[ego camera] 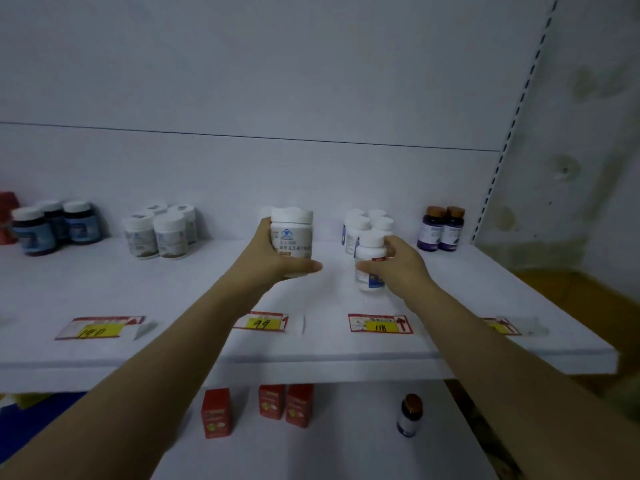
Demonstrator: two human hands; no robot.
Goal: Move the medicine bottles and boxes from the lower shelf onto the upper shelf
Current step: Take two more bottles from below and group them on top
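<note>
Frame centre: my left hand [275,259] grips the wide white bottle [292,235]; my right hand [401,268] grips the slim white bottle [370,252].

White back panel [277,81] meets a stained wall [588,133].

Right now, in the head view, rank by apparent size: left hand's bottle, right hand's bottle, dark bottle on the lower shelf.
1. the wide bottle in the left hand.
2. the slim bottle in the right hand.
3. the dark bottle on the lower shelf, smallest as seen; its distance differs, so true size is unsure.
</note>
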